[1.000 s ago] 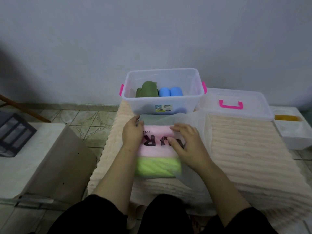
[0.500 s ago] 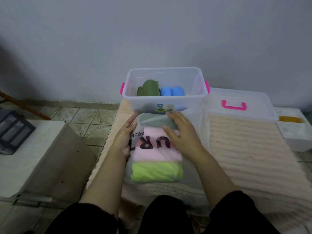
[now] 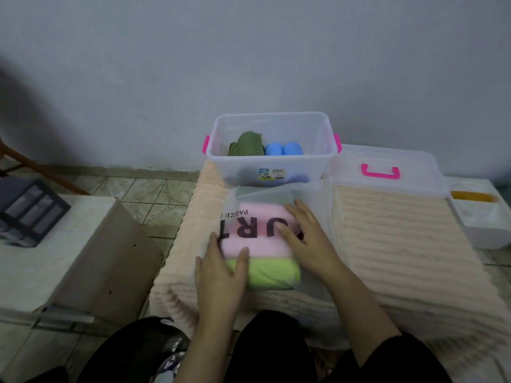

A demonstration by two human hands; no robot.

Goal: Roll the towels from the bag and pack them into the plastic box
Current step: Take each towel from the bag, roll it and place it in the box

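Observation:
A translucent bag [image 3: 315,200] with black letters lies on the ribbed peach mat [image 3: 401,239] just in front of me. Inside it show a folded pink towel [image 3: 257,244] and a lime green towel [image 3: 272,273]. My left hand [image 3: 221,275] lies flat with straight fingers on the bag's near left corner, over the green towel. My right hand [image 3: 309,239] rests flat on the bag's right side, fingers pointing away from me. Behind the bag stands the clear plastic box [image 3: 272,125] with pink latches, holding a dark green rolled towel [image 3: 247,145] and two blue rolls [image 3: 283,149].
The box's clear lid [image 3: 387,170] with a pink handle lies to the right of the box. A white tub [image 3: 481,214] sits at the far right. Left of the mat are tiled floor, a pale low cabinet [image 3: 55,258] and a dark tray [image 3: 30,211].
My left hand slid from the bag's far left edge back to its near left corner. My right hand drew back from the bag's mouth to the middle of its right side.

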